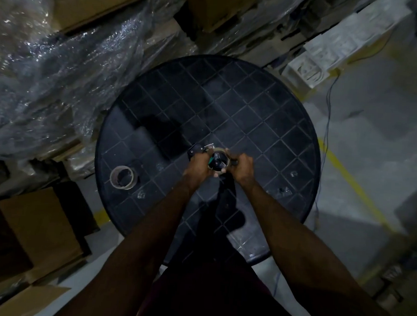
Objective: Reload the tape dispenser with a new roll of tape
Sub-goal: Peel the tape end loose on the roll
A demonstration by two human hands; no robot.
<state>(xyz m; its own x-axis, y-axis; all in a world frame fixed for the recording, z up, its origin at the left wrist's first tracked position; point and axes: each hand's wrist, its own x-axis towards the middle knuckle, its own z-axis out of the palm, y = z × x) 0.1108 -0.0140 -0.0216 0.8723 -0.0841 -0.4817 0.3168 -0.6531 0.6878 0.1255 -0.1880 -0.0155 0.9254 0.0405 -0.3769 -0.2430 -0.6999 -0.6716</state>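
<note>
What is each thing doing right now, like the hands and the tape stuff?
Left hand: gripping the dispenser.
Right hand: gripping the dispenser's other side.
Dispenser: held above the table, roll on its hub.
Roll: on the dispenser.
Empty core: lying flat on the table.

A black round table (264,117) is marked all over with a diamond grid of thin paler lines, dulled in places by greyish dust. A black tape dispenser (204,152) with a small green part is seen, ringed by a tan tape roll (218,161). A pale brown empty core (123,177) is seen. The grey floor (370,153) is crossed by yellow lines (350,180). Brown cardboard boxes (44,229) are seen.
</note>
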